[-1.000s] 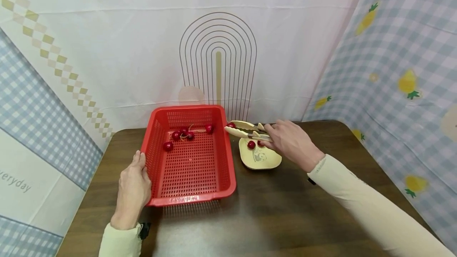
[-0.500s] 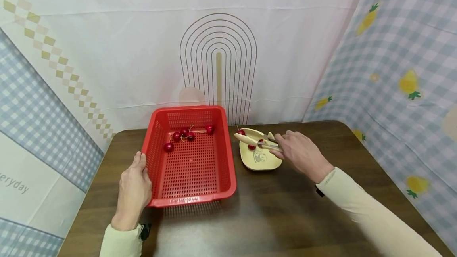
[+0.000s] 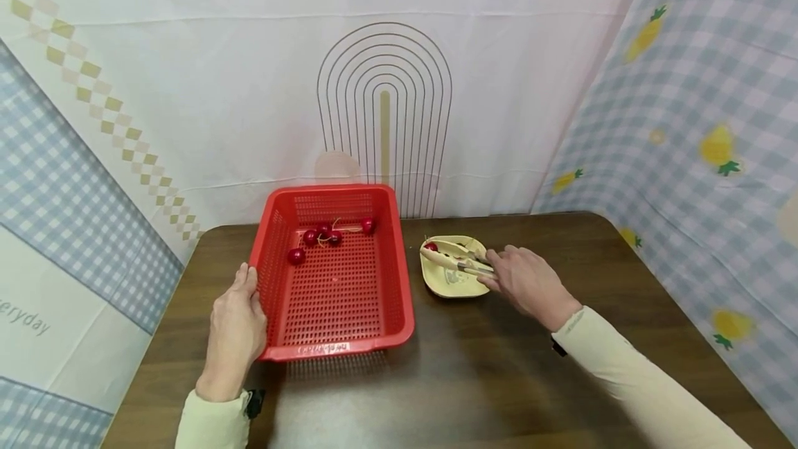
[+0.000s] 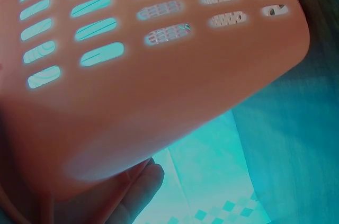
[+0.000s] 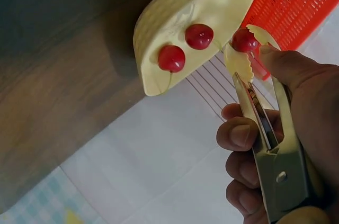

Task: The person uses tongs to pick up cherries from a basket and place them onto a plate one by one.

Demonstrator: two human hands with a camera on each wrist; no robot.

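Note:
My left hand (image 3: 235, 328) grips the left rim of a red perforated plastic basket (image 3: 339, 349); the left wrist view shows a fingertip (image 4: 151, 184) at the basket's edge. Several cherries (image 3: 296, 256) lie toward the back of the basket. My right hand (image 3: 530, 286) holds metal tongs (image 5: 284, 179) with cream scalloped tips. Between those tips sits a cherry (image 5: 244, 40), over the back left of a small cream dish (image 3: 445, 288) with a panda print. Two more cherries (image 5: 199, 36) show in the dish in the right wrist view; the tongs mostly cover them from above.
The dish stands just right of the basket on a dark wooden table (image 3: 461, 380). A white curtain (image 3: 499, 109) with printed arches hangs behind the table's far edge, and blue checked cloth (image 3: 673, 158) closes off the right side.
The right hand has moved right and toward me, carrying the tongs and cherry from beside the basket's right rim to over the dish. The left hand and basket have stayed in place.

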